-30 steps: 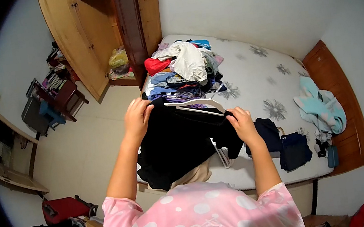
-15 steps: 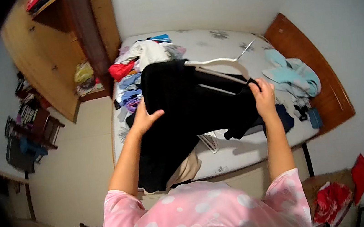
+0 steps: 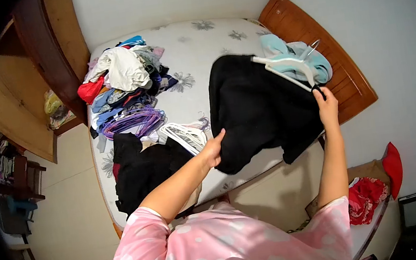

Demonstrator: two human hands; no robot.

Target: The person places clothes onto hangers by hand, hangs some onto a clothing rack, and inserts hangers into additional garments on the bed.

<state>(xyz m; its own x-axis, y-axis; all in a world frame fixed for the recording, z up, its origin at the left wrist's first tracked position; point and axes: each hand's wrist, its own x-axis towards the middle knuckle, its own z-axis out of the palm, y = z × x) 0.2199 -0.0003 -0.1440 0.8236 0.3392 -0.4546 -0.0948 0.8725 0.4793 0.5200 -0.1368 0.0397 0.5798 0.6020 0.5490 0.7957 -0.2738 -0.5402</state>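
Note:
A black garment (image 3: 263, 112) hangs on a white hanger (image 3: 283, 64), held up over the right part of the bed. My right hand (image 3: 327, 106) is closed on the garment at the hanger's right end. At the garment's lower left edge, my left hand (image 3: 214, 150) grips the cloth, thumb on top. Other black clothes (image 3: 144, 167) lie on the bed's near left side, beside several white hangers (image 3: 187, 136). Purple hangers (image 3: 133, 123) rest just behind them.
A heap of mixed clothes (image 3: 124, 70) covers the bed's (image 3: 186, 43) far left. A light blue cloth (image 3: 273, 45) lies by the wooden headboard (image 3: 332, 55). An open wardrobe (image 3: 50, 45) stands at the left, and red cloth (image 3: 367, 198) lies at the lower right.
The view has turned right. The black garment on its hanger has moved right, toward the headboard. My left hand has gone from the garment's top corner to its lower left edge.

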